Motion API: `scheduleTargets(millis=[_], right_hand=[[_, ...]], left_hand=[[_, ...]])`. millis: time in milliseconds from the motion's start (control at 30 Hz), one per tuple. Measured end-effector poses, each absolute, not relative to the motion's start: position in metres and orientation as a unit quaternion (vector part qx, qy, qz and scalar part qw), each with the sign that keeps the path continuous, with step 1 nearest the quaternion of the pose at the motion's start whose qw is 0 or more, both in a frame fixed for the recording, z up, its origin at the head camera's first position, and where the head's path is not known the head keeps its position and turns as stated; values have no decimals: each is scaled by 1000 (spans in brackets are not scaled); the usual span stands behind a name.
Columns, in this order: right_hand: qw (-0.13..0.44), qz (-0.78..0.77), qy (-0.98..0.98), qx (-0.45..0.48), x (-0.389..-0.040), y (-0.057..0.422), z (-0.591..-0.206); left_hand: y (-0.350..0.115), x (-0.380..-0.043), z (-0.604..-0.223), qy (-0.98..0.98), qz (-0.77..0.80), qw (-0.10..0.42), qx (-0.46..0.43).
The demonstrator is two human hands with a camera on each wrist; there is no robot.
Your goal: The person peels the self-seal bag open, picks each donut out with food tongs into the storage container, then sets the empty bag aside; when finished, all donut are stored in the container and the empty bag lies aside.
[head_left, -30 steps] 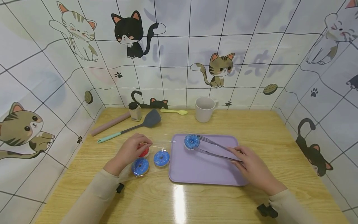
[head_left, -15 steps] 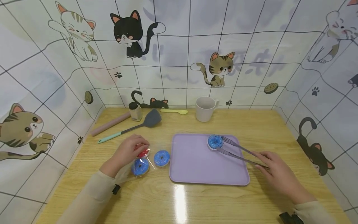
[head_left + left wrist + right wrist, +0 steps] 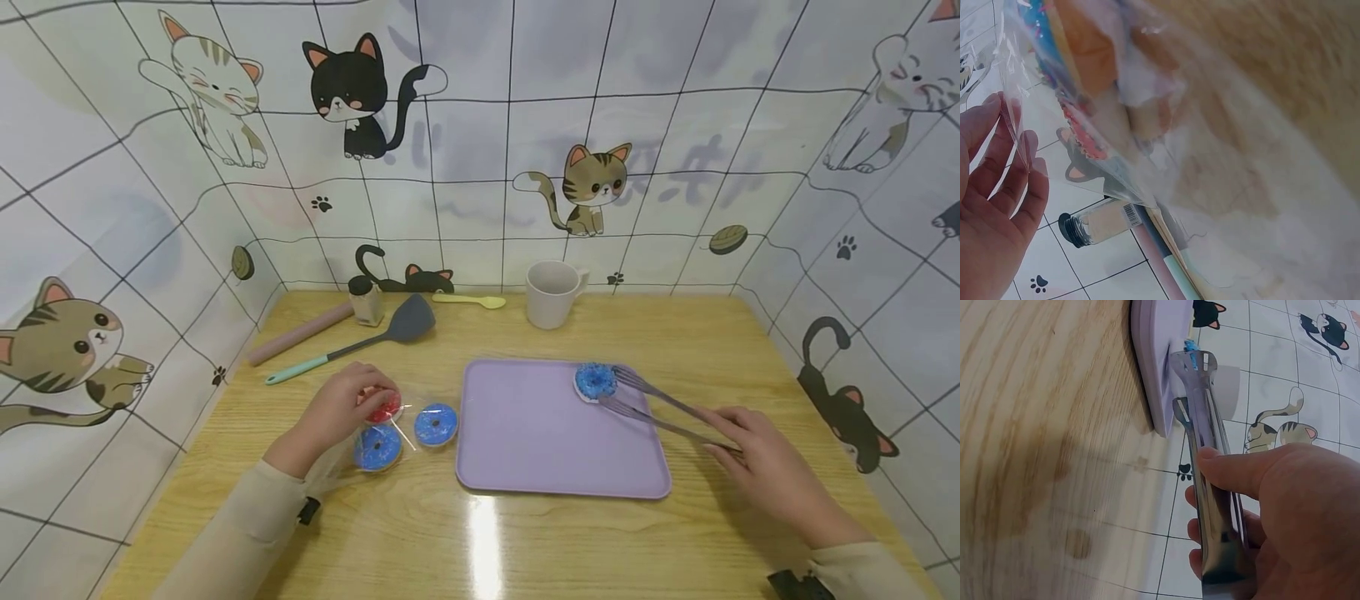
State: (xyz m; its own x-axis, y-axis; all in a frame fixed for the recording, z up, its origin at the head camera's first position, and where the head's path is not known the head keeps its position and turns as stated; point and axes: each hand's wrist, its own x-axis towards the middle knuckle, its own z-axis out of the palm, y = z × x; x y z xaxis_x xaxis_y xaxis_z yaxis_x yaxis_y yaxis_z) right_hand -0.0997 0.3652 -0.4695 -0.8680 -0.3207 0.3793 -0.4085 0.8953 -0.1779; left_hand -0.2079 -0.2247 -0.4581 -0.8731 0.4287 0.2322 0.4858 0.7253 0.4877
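Note:
My left hand [image 3: 330, 421] pinches the edge of a clear plastic bag [image 3: 1222, 169] between thumb and fingers. A red doughnut [image 3: 386, 408] sits partly hidden under that hand, with a blue doughnut [image 3: 377, 450] just in front of it. Another blue doughnut [image 3: 436, 425] lies by the tray's left side; whether the film covers it I cannot tell. Metal tongs [image 3: 1207, 425] are in my right hand [image 3: 776, 471], thumb along one arm and fingers round the other side. Their tips flank a sprinkled blue doughnut [image 3: 596, 382] at the back right of the purple tray [image 3: 540, 450].
A grey mug [image 3: 550, 296] stands behind the tray, with a yellow spoon [image 3: 468, 301] left of it. At the back left are a spatula [image 3: 408, 319], a seasoning jar [image 3: 366, 302] and a rolling pin [image 3: 300, 333]. Cat-patterned walls border the wooden table [image 3: 412, 533].
My right hand has moved right with the tongs, and the blue doughnut went from the tray's back left to its back right. My left hand has drawn slightly left; the bag's edge has shifted.

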Motion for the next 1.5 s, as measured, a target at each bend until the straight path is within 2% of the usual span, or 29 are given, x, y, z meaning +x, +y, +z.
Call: scheduleTargets(millis=[333, 633, 1000, 1200, 1500], right_hand=[[153, 127, -961, 191, -100, 368, -470], [182, 134, -950, 214, -108, 361, -463], [174, 159, -934, 269, -127, 312, -454], [153, 154, -925, 311, -142, 282, -458], [129, 158, -905, 374, -162, 239, -443]], left_hand=[[-221, -208, -457, -929, -277, 51, -241], [-218, -211, -458, -929, -277, 58, -240], [-213, -212, -455, -925, -280, 68, -248], [-211, -213, -456, -924, -284, 63, -248], [-208, -214, -458, -923, -284, 65, -250]])
